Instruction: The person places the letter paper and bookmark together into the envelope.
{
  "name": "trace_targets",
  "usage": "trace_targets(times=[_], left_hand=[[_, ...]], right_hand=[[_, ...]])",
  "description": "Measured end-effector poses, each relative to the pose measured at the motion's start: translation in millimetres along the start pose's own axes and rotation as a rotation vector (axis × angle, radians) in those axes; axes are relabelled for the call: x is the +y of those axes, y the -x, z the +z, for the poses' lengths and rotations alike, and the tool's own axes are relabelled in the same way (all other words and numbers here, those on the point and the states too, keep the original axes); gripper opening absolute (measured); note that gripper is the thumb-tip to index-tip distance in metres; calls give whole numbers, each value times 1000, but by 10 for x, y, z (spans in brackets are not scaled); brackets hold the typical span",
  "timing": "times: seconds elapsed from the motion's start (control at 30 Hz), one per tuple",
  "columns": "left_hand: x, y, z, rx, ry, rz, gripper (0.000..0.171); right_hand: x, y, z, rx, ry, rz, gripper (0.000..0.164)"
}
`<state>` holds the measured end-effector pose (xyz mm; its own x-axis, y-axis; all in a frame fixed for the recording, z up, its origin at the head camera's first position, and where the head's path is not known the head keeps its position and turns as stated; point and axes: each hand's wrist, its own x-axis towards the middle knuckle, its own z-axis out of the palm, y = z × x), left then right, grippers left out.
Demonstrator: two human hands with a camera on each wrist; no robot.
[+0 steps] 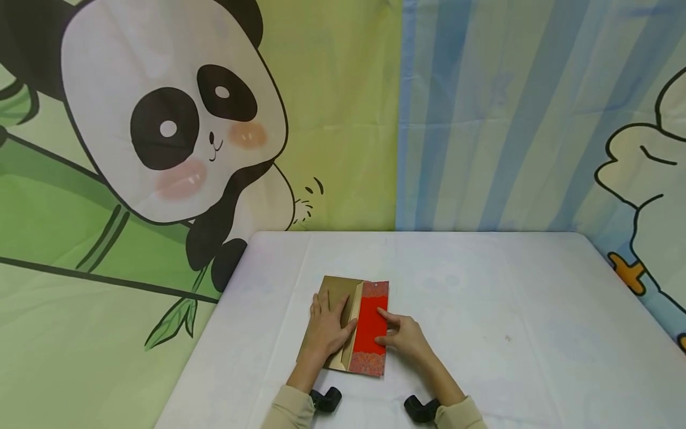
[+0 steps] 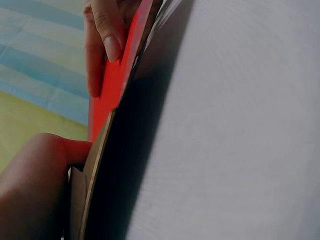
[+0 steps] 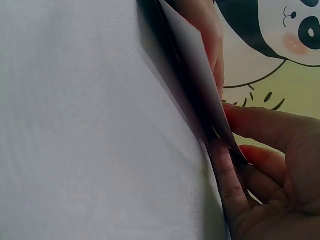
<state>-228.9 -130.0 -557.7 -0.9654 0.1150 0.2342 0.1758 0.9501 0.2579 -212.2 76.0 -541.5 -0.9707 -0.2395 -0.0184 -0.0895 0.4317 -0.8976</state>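
Note:
A red-and-gold folded card [image 1: 370, 325] lies on the white table, its gold side to the left and a red panel with patterned ends to the right. My left hand [image 1: 328, 330] rests with spread fingers on the gold side, its thumb at the edge of the red panel. At the panel's right edge, my right hand [image 1: 407, 339] pinches the card between thumb and fingers. In the right wrist view this edge of the card [image 3: 195, 65] is tilted up, with fingers of the right hand [image 3: 280, 175] on both of its faces.
The white table [image 1: 455, 280] extends far to the right of the card and behind it. Black wrist cameras [image 1: 327, 400] sit by both wrists. Behind the table hangs a curtain [image 1: 343, 119] printed with a panda.

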Motion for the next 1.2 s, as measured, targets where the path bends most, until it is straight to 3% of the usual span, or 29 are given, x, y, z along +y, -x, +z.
trace_targets(times=[0.37, 0.57, 0.7, 1.0, 1.2], left_hand=[[12, -4, 7, 5, 5, 1, 64], [13, -7, 9, 7, 8, 6, 63], [8, -6, 13, 4, 3, 6, 63], [-9, -3, 23, -15, -2, -1, 63], [-14, -10, 27, -21, -1, -6, 63]], right_hand=[[-1, 19, 90, 57, 269, -139, 65], [-38, 66, 78, 119, 537, -216, 63], [-83, 96, 55, 122, 670, -208, 63], [-161, 107, 74, 47, 759, -198, 66], [-183, 89, 111, 66, 755, -178, 66]])
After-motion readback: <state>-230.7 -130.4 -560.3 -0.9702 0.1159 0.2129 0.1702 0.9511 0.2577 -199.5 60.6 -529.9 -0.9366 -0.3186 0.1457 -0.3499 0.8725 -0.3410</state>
